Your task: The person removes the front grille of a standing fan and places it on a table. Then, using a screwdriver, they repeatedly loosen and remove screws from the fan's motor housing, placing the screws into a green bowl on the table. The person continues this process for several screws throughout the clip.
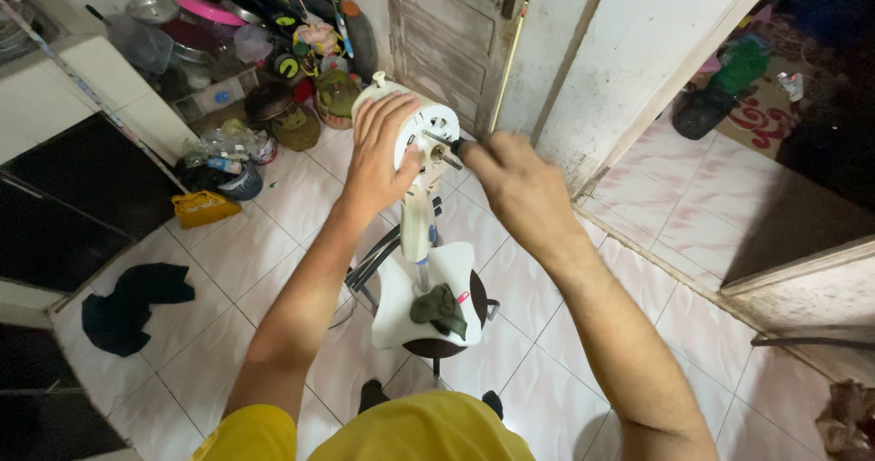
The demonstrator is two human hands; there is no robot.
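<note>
A white fan motor housing (427,126) sits on top of a white stand column (418,220), with no blades or grille on it. My left hand (378,156) grips the housing from the left side. My right hand (515,188) is closed around a dark tool handle (463,148) whose tip points at the metal shaft (444,156) on the front of the housing. The fan's white base (401,320) rests on a small round dark stool (474,311), and a green rag (439,308) lies on the base.
A yellow container (204,208) and a dark cloth (132,304) lie on the tiled floor at left. Pots, bottles and jars (273,60) crowd the far corner. A wooden door (451,33) stands behind the fan; an open doorway (729,179) is at right.
</note>
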